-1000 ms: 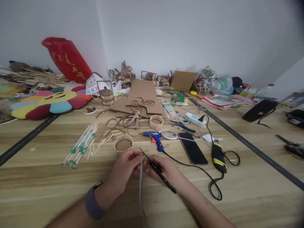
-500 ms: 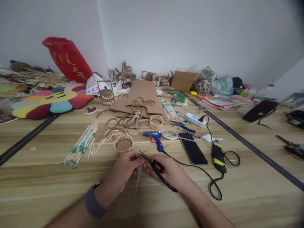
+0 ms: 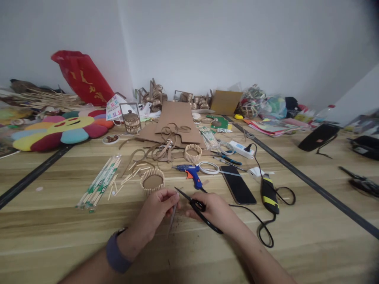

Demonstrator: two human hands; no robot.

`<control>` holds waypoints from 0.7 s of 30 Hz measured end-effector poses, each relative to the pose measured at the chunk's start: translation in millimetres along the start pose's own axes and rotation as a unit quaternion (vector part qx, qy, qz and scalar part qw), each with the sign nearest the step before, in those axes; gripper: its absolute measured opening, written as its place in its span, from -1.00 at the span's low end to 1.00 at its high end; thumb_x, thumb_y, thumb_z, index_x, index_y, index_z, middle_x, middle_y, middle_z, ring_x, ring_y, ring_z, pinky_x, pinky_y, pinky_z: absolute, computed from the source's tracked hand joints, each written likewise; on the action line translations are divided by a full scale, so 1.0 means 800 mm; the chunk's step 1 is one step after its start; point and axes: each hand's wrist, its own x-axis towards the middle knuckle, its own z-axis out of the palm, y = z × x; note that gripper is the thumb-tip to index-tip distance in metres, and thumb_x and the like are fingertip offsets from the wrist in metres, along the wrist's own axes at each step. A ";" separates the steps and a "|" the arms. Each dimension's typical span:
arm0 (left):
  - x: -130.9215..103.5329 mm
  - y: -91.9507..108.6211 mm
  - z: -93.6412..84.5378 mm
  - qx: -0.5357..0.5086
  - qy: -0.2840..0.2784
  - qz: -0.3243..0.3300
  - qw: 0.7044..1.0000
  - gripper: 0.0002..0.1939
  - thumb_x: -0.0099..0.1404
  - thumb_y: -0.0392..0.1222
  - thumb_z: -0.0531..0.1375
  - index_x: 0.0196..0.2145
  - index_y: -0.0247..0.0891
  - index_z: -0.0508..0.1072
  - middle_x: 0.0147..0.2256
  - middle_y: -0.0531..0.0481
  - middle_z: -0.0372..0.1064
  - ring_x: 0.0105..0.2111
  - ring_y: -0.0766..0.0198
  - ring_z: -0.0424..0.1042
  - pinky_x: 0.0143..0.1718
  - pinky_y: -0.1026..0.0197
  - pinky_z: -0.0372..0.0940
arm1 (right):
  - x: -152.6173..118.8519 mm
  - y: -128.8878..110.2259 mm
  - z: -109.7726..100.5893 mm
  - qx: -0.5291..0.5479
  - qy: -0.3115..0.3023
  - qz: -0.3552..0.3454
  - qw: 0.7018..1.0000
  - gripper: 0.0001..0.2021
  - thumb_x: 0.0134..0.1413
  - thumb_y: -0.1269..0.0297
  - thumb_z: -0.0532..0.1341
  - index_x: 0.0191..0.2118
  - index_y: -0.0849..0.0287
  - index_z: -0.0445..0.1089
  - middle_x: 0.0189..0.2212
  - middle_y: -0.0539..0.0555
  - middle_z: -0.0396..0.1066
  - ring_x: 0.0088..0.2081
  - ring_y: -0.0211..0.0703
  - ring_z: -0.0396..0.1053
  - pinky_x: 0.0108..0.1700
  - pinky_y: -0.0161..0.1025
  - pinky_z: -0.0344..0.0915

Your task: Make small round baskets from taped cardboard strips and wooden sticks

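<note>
One strip [image 3: 172, 221] more slanted than before

Left hand [image 3: 160, 206] pinches — right hand [image 3: 213, 211] curls near it, apparently closed, though partly hidden.

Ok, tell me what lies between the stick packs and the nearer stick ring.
Loose short sticks lie scattered between the stick packs and the nearer stick ring, with a small white bit by them; the head view shows this.
</note>
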 end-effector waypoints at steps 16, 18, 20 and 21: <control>-0.023 -0.004 -0.027 0.013 0.012 -0.005 1.000 -0.68 0.15 0.09 0.22 -0.50 -0.22 0.35 -0.53 0.08 0.33 -0.53 0.32 0.22 -0.47 0.26 0.12 | -0.002 -0.004 0.005 -0.081 0.004 0.057 0.995 -0.70 0.04 0.42 0.24 -0.07 0.15 0.50 -0.15 0.19 0.55 -0.10 0.02 0.47 -0.12 -0.25 0.27; -0.029 -0.006 -0.032 0.007 0.017 -0.015 1.000 -0.68 0.15 0.09 0.23 -0.49 -0.21 0.34 -0.54 0.09 0.33 -0.53 0.33 0.21 -0.48 0.27 0.11 | -0.005 -0.013 -0.010 -0.078 0.038 0.051 0.995 -0.82 0.11 0.35 0.23 -0.17 0.14 0.52 -0.21 0.18 0.56 -0.13 0.02 0.47 -0.13 -0.22 0.28; -0.034 -0.010 -0.036 0.007 0.016 -0.019 1.000 -0.68 0.14 0.10 0.24 -0.49 -0.21 0.34 -0.55 0.09 0.33 -0.54 0.33 0.20 -0.48 0.27 0.11 | -0.014 -0.027 -0.034 -0.033 0.101 0.026 0.994 -0.85 0.18 0.28 0.19 -0.24 0.12 0.51 -0.25 0.15 0.57 -0.18 -0.01 0.48 -0.15 -0.21 0.31; -0.036 -0.011 -0.037 0.009 0.013 -0.019 1.000 -0.68 0.14 0.10 0.25 -0.49 -0.20 0.34 -0.55 0.09 0.33 -0.55 0.32 0.20 -0.48 0.26 0.12 | -0.022 -0.036 -0.048 0.008 0.139 -0.001 0.990 -0.83 0.22 0.26 0.15 -0.26 0.10 0.50 -0.27 0.12 0.56 -0.20 -0.03 0.48 -0.16 -0.21 0.33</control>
